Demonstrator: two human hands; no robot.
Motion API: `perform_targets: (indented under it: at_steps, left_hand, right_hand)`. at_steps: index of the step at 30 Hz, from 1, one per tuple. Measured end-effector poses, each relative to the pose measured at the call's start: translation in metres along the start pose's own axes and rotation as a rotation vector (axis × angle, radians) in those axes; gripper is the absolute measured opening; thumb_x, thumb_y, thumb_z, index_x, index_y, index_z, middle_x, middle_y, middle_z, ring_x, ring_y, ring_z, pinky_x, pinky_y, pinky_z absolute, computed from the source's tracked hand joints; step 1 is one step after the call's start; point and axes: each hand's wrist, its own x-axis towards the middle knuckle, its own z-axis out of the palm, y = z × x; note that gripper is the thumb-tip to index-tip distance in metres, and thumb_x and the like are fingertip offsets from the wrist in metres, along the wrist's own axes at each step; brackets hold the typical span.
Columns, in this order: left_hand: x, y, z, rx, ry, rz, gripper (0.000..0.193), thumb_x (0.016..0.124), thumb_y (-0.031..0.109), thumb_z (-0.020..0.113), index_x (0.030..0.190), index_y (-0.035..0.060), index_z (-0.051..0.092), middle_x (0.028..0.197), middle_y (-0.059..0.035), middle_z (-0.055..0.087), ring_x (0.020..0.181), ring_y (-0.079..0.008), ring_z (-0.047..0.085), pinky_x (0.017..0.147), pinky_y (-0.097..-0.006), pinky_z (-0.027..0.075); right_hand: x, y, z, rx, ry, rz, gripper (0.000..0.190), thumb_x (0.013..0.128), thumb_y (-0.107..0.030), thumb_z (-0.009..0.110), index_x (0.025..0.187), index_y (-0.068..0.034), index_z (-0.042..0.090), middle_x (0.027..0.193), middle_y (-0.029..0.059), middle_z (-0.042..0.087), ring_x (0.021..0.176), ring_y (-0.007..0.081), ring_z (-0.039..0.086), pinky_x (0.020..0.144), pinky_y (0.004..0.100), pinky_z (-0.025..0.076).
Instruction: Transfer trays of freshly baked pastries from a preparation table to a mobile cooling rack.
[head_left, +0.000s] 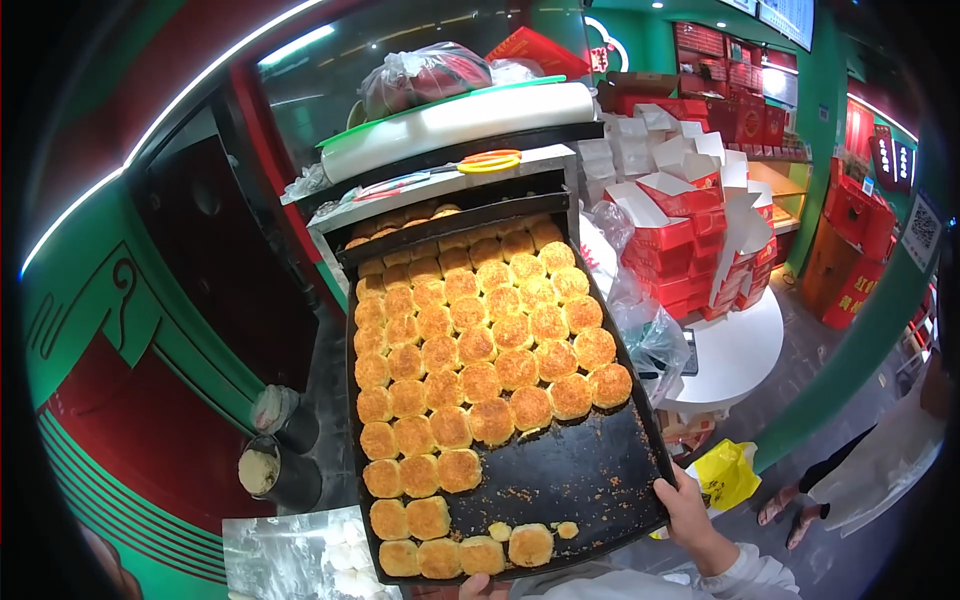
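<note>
A black baking tray (570, 480) with rows of browned round pastries (480, 382) lies before me, its far end inside a metal tray rack (571, 195). My right hand (686, 502) grips the tray's right edge near the front corner, thumb on the rim. At the bottom of the view, my left hand (484, 589) holds the near edge; only its fingertips show. The pastries fill the far part and left side. Bare metal with crumbs shows at the near right, where one pastry (531, 545) sits beside small broken pieces.
On the rack lie scissors (487, 161) and a white plastic roll (465, 124). Red boxes (667, 247) stand on a round white table (739, 360) at right. Black buckets (296, 476) stand left, above a floured surface with dough pieces (349, 555). Another person (877, 465) stands at far right.
</note>
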Motion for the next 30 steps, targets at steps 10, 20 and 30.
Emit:
perform_targets:
  at_steps: [10, 20, 30]
  left_hand:
    - [-0.004, -0.004, -0.002, 0.021, 0.058, 0.056, 0.041, 0.095, 0.025, 0.055, 0.129, 0.0029, 0.05, 0.132, -0.0109, 0.055, 0.119, -0.025, 0.054, 0.098, -0.0409, 0.045]
    - [0.006, 0.006, 0.018, -0.001, 0.149, 0.022, 0.066, 0.074, 0.025, 0.072, 0.134, 0.0119, 0.048, 0.132, -0.0046, 0.056, 0.122, -0.0259, 0.054, 0.102, -0.046, 0.046]
    - [0.001, 0.006, 0.017, 0.117, 0.153, 0.064, 0.072, 0.078, 0.038, 0.072, 0.136, 0.0074, 0.044, 0.135, -0.0072, 0.051, 0.124, -0.0257, 0.052, 0.103, -0.0432, 0.046]
  right_hand:
    - [-0.009, 0.014, -0.003, -0.048, -0.02, -0.028, 0.035, 0.096, -0.014, 0.051, 0.126, 0.003, 0.05, 0.112, 0.0056, 0.061, 0.099, 0.0108, 0.054, 0.089, 0.0267, 0.044]
    - [-0.012, 0.009, 0.005, -0.062, 0.038, -0.036, 0.038, 0.097, -0.014, 0.05, 0.129, 0.005, 0.049, 0.116, 0.0046, 0.059, 0.104, 0.0104, 0.052, 0.092, 0.0262, 0.042]
    - [-0.016, 0.001, 0.009, 0.027, 0.042, -0.007, 0.039, 0.097, -0.019, 0.053, 0.127, 0.005, 0.051, 0.111, 0.0055, 0.06, 0.096, 0.009, 0.055, 0.085, 0.0236, 0.046]
